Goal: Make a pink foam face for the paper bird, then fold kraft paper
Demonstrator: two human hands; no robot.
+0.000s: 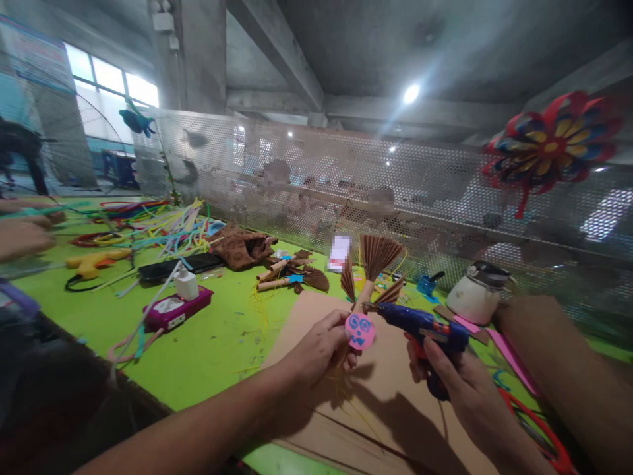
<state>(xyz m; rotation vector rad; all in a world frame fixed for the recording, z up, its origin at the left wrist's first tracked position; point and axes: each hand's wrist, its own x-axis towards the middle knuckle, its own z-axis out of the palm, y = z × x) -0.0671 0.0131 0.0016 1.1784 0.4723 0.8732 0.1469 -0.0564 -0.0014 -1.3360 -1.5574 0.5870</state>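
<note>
Left hand [329, 336], center frame: gripping a brown paper tube figure [366, 295], pleated fans at its top, pink disc [360, 331] with a blue drawn face at the fingertips. Right hand [457, 376], lower right: wrapped around a blue glue gun [420, 323], nozzle at the tube; can't tell if touching. Cardboard sheet [294, 336] beneath, on a green table [217, 363]. Center, left of the fans: similar tube pieces [274, 284], blue star on one. Left of frame: yellow glue gun [93, 264], black phone [163, 269], magenta power strip [180, 310] with white plug [186, 285] in it. Perforated screen [316, 178] spans the back; red flower decoration [551, 146] upper right.
</note>
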